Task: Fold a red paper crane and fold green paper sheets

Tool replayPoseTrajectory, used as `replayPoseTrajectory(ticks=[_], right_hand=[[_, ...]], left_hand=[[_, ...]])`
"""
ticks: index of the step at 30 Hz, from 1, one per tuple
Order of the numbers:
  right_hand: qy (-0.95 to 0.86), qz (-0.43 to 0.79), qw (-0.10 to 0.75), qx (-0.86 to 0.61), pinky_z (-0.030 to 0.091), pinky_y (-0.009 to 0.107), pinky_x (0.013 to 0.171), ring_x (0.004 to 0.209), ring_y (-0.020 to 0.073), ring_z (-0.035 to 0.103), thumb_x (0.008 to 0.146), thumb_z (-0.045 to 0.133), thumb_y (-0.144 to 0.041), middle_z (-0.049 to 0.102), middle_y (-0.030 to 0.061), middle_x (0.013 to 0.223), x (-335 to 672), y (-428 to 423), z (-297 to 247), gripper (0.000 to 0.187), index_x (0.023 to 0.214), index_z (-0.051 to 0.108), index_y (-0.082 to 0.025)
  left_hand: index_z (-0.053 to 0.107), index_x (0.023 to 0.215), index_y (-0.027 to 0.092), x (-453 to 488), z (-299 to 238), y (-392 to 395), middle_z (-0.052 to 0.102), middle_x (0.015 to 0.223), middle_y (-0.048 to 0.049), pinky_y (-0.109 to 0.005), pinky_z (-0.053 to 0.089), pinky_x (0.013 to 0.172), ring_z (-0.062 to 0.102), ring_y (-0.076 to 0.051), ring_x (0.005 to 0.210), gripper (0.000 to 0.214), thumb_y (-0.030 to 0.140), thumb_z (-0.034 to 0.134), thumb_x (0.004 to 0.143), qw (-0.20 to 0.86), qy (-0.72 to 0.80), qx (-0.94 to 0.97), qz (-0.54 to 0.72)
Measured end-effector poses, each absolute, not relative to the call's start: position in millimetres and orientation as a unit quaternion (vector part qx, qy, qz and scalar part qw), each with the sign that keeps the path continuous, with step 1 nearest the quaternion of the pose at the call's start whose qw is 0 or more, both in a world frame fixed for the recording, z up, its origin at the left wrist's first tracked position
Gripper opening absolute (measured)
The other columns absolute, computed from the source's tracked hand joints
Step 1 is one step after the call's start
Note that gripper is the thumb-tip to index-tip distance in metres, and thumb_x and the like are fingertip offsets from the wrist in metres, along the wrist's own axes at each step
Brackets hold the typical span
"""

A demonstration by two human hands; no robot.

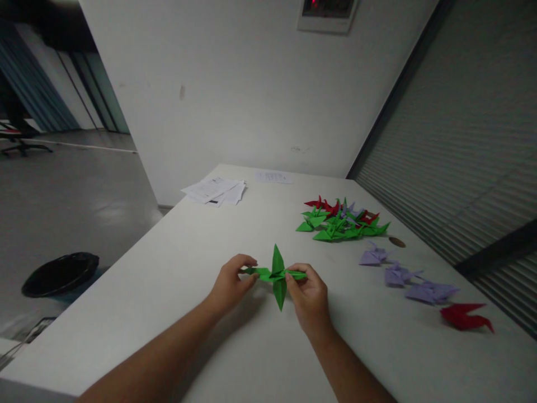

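Observation:
A green origami crane is held just above the white table between my two hands, its wings spread toward and away from me. My left hand pinches the thin left end between thumb and fingers. With thumb and forefinger, my right hand grips the other narrow end, close to the crane's middle. To the right stand several purple paper cranes in a slanting row, with a red paper crane at the near end.
A pile of green, red and purple cranes lies at the back right of the table. Printed papers rest at the back left. A black-lined bin stands on the floor at left. Wall and blinds bound the table.

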State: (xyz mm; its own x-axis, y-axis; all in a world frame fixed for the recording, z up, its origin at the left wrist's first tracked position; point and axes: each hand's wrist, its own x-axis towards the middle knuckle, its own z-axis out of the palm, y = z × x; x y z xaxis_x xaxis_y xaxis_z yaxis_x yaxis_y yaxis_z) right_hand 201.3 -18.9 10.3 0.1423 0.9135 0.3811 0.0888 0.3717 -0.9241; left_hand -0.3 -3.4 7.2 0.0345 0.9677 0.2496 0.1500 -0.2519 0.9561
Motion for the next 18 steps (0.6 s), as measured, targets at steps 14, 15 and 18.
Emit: replayPoseTrajectory(ticks=[14,15,18], right_hand=[[-0.759,0.148,0.516,-0.369,0.056,0.035,0.074,0.079,0.0214,0.065,0.091,0.058,-0.015,0.066,0.0044,0.082,195,-32,23,0.01,0.092,0.063,-0.023],[-0.745,0.17,0.523,-0.379,0.056,0.033,0.073,0.078,0.0207,0.065,0.092,0.059,-0.016,0.066,0.004,0.082,196,-31,21,0.008,0.091,0.064,-0.023],[-0.671,0.25,0.561,-0.415,0.056,0.03,0.068,0.073,0.0188,0.064,0.091,0.065,-0.025,0.064,0.0023,0.08,199,-27,15,0.003,0.09,0.065,-0.022]], left_hand=[[0.077,0.087,0.02,3,14,-13,0.073,0.084,-0.0057,-0.033,0.048,0.08,0.064,-0.022,0.083,0.025,0.041,0.065,0.094,0.423,0.395,0.687,0.44],[0.077,0.087,0.019,4,12,-12,0.073,0.084,-0.0054,-0.032,0.049,0.079,0.064,-0.021,0.082,0.025,0.042,0.067,0.093,0.465,0.386,0.656,0.452],[0.078,0.087,0.017,5,12,-11,0.073,0.085,-0.0054,-0.032,0.049,0.079,0.064,-0.02,0.081,0.025,0.041,0.074,0.088,0.562,0.363,0.557,0.492]])
